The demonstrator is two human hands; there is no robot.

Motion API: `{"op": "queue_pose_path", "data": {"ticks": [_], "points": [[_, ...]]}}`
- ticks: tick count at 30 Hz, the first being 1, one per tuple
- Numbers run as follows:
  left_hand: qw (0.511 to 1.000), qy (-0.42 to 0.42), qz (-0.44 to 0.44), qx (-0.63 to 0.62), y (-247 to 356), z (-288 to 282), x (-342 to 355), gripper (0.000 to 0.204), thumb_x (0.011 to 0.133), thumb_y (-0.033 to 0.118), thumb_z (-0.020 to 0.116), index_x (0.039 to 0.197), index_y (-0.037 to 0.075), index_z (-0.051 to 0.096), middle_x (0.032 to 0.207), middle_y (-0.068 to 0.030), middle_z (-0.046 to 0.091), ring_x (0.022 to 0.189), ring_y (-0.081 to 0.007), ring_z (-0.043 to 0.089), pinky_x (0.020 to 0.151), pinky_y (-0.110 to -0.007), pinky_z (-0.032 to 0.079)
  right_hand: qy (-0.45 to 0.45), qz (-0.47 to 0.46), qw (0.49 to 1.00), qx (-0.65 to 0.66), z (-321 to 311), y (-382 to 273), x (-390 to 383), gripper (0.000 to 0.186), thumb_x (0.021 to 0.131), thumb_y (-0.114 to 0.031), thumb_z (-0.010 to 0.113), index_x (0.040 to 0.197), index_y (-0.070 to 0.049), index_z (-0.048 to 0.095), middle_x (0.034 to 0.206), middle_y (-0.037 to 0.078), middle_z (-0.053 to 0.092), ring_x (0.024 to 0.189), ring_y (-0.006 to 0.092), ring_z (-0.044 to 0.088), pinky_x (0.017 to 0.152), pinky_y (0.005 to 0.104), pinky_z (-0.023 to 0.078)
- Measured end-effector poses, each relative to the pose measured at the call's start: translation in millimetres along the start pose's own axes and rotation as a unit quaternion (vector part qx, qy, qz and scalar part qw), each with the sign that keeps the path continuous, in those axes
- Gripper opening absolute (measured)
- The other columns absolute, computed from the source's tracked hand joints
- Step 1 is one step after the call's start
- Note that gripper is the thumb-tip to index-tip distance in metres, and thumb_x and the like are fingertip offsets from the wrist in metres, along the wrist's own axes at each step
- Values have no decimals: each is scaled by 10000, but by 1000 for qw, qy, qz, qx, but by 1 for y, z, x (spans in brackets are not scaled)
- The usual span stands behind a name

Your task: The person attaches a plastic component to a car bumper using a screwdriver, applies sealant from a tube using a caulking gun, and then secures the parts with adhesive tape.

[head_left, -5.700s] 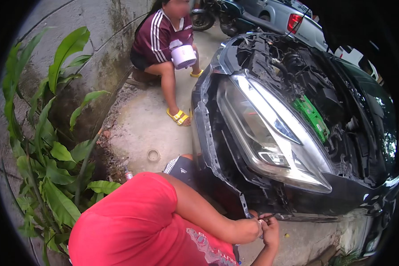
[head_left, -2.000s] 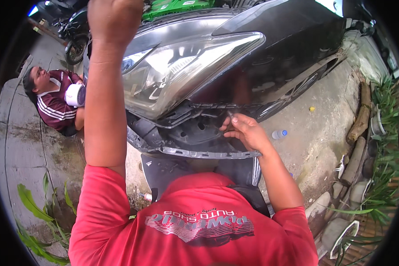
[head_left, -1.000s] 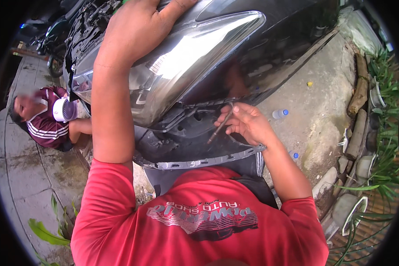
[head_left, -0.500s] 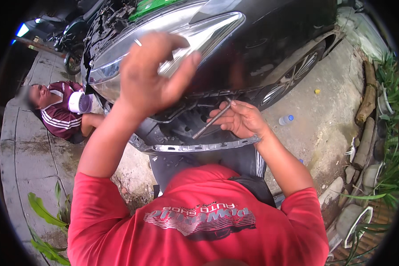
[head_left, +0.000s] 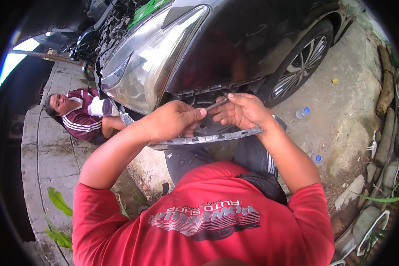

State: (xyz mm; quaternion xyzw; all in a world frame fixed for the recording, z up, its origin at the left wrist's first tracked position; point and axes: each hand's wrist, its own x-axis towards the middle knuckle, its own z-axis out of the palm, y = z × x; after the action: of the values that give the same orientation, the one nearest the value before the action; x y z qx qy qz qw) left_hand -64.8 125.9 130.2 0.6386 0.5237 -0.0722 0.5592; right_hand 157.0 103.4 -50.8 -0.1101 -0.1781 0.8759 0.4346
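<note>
A slim grey metal rod (head_left: 217, 104) slants between my two hands in front of the car. My right hand (head_left: 244, 111) pinches its upper end between thumb and fingers, palm partly turned up. At the lower end, my left hand (head_left: 175, 119) closes on the rod with the thumb along it; its other fingers are partly hidden. Just below the hands runs the pale slotted edge of a loose bumper (head_left: 208, 138). Beyond them are the clear headlight (head_left: 164, 60) and the dark fender (head_left: 239, 53), with a dark gap beneath.
A front wheel (head_left: 302, 66) stands at the right. Two bottles with blue caps (head_left: 303, 113) are on the concrete (head_left: 337, 128), near logs (head_left: 388, 84) and stones. At the left, a person in a maroon shirt (head_left: 77, 122) sits beside a white and purple round container (head_left: 100, 107).
My left hand has come down from in front of the headlight and taken hold of the rod's lower end. My right hand still holds the upper end. The view has shifted slightly.
</note>
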Motion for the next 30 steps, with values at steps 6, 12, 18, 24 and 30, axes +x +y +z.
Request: {"op": "queue_pose_path", "data": {"ticks": [6,12,18,24,30], "points": [[992,39,4,121,12,2,-6,555,1116,443,542,817,-14,637,728,-68,639,689,-118,607,682,-315,523,-18,21,999,23,-9,-1,2,399,1128,-264,472,1236,94,612,1150,313,725,929,344,772,758,372,637],[953,-128,-55,270,-14,-4,18,494,1122,470,500,1181,30,718,1016,-109,743,962,-186,674,896,-371,538,80,8,991,-109,9,3,-11,319,1104,-216,538,1159,79,646,1075,249,748,848,298,778,702,327,644],[941,-139,-42,306,-49,11,56,475,1130,399,484,1425,43,592,1247,-137,705,1157,-228,648,1044,-369,491,165,-16,955,-245,25,-4,-5,301,1122,-182,501,1134,78,653,1003,173,748,809,226,775,684,308,627],[974,-158,-136,91,-51,19,73,448,1133,308,496,1513,72,510,1313,-83,651,1198,-168,616,989,-339,520,205,-36,925,-318,27,-5,-7,315,1111,-175,526,1180,89,682,1011,151,755,763,190,751,671,291,609],[978,-156,-136,-31,-73,15,75,439,1122,297,525,1510,94,489,1281,-62,607,1158,-128,593,960,-313,527,194,-60,911,-359,26,-3,-1,317,1096,-173,549,1164,99,696,987,129,758,742,171,739,673,286,598]]}}
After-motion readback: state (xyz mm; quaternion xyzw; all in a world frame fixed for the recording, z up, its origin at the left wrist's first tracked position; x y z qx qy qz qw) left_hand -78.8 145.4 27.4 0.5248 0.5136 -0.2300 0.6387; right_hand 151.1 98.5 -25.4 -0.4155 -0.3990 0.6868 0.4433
